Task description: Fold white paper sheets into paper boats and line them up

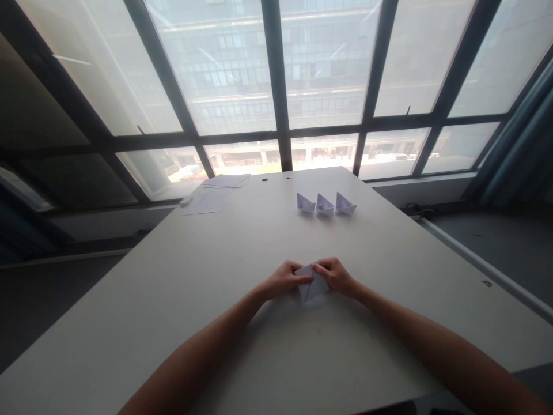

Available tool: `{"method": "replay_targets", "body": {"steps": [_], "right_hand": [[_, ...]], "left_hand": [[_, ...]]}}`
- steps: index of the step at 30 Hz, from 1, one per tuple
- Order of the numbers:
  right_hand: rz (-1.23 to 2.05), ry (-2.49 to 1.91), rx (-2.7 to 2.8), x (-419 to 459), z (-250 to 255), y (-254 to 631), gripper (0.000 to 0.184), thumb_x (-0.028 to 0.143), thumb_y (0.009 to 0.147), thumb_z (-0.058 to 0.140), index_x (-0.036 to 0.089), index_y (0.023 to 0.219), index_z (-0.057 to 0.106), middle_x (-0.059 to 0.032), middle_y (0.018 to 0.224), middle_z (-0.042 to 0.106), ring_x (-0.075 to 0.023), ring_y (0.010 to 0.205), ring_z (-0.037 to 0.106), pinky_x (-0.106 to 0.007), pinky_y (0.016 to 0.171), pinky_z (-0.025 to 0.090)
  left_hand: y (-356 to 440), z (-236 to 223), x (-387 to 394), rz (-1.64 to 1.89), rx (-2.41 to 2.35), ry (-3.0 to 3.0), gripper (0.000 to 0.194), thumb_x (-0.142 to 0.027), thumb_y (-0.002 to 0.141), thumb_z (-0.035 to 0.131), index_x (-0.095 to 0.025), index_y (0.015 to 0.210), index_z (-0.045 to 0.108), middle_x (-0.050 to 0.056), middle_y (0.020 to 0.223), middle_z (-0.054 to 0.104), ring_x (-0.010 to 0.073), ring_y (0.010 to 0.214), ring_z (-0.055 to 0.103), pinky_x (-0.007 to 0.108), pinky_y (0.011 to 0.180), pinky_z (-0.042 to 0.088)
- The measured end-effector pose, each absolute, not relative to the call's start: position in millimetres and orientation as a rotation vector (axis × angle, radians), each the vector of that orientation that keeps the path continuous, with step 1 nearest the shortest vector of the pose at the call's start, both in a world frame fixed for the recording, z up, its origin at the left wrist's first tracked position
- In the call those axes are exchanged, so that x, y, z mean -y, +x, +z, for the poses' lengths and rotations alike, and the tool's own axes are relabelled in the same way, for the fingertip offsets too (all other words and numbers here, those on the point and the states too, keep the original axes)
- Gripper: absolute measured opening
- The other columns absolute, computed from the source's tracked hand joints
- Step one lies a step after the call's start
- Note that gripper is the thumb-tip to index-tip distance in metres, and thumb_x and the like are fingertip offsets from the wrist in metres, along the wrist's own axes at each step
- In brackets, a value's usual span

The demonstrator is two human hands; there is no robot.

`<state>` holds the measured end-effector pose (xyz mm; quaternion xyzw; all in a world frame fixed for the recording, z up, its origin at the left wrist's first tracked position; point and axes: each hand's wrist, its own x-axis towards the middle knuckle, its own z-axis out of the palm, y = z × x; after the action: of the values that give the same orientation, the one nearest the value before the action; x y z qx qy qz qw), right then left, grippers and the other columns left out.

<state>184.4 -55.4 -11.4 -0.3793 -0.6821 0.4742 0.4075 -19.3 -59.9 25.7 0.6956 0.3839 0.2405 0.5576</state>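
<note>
A folded piece of white paper (317, 287) is held just above the near middle of the table, one corner pointing down toward me. A fold line runs across its face. My left hand (285, 279) pinches its left side, thumb on top. On the upper right side, my right hand (336, 275) grips it with the thumb pressed on the front. The fingers behind the paper are hidden. Beyond my hands, three folded paper boats (325, 205) stand in a row, apart from the paper I hold.
The white table (242, 248) reaches to the large windows. Loose paper sheets (205, 200) lie at its far left, with a small white object (186, 200) beside them. Two small dark spots mark the far edge. A blue curtain (496, 150) hangs at the right.
</note>
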Motion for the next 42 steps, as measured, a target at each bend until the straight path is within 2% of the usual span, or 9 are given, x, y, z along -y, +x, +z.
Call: {"method": "replay_targets", "body": {"steps": [5,11,21,27,35,42], "right_hand": [[1.203,-0.932,1.814,54.6,-11.7,184.5,0.043,0.050,0.085,0.054,0.015,0.059,0.051,0.0046,0.054,0.033,-0.0084,0.053,0.030,-0.022,0.047,0.022],[1.207,-0.966,1.776,53.5,-15.3,180.8,0.049,0.056,0.087,0.049,0.015,0.060,0.051,0.0043,0.054,0.032,-0.0085,0.052,0.027,-0.022,0.046,0.020],[1.156,-0.912,1.798,55.2,-12.6,181.7,0.042,0.050,0.089,0.050,0.014,0.067,0.058,0.0035,0.058,0.040,-0.0096,0.056,0.032,-0.022,0.049,0.024],[1.152,-0.935,1.833,56.0,-10.8,180.7,0.042,0.050,0.088,0.049,0.015,0.065,0.055,0.0032,0.058,0.042,-0.0104,0.056,0.034,-0.022,0.051,0.026],[1.116,-0.929,1.916,57.3,-9.5,179.7,0.040,0.047,0.091,0.045,0.017,0.065,0.050,0.0025,0.061,0.043,-0.0113,0.059,0.037,-0.023,0.055,0.029],[1.087,-0.944,1.932,56.3,-11.4,180.1,0.043,0.050,0.092,0.044,0.017,0.064,0.047,0.0028,0.061,0.042,-0.0111,0.059,0.035,-0.024,0.054,0.028]], "left_hand": [[-19.3,23.8,59.3,0.550,-0.900,1.680,0.049,-0.057,0.075,0.068,-0.012,0.061,0.056,-0.004,0.056,0.036,0.0074,0.053,0.028,0.023,0.050,0.018],[-17.2,22.4,59.1,0.594,-0.901,1.645,0.057,-0.064,0.080,0.058,-0.013,0.057,0.051,-0.005,0.055,0.030,0.0076,0.053,0.023,0.024,0.050,0.017],[-14.6,20.2,58.0,0.637,-0.929,1.652,0.056,-0.065,0.080,0.056,-0.011,0.066,0.057,-0.003,0.058,0.036,0.0089,0.056,0.029,0.023,0.051,0.020],[-15.0,21.1,57.9,0.629,-0.933,1.680,0.055,-0.066,0.074,0.063,-0.012,0.067,0.057,-0.004,0.059,0.037,0.0086,0.056,0.030,0.023,0.051,0.020],[-16.3,18.2,56.5,0.637,-0.898,1.696,0.052,-0.062,0.077,0.064,-0.012,0.066,0.056,-0.005,0.059,0.037,0.0080,0.056,0.030,0.023,0.051,0.019],[-15.3,21.6,58.9,0.633,-0.926,1.666,0.055,-0.065,0.078,0.060,-0.011,0.070,0.059,-0.004,0.059,0.040,0.0086,0.056,0.032,0.023,0.051,0.021]]}}
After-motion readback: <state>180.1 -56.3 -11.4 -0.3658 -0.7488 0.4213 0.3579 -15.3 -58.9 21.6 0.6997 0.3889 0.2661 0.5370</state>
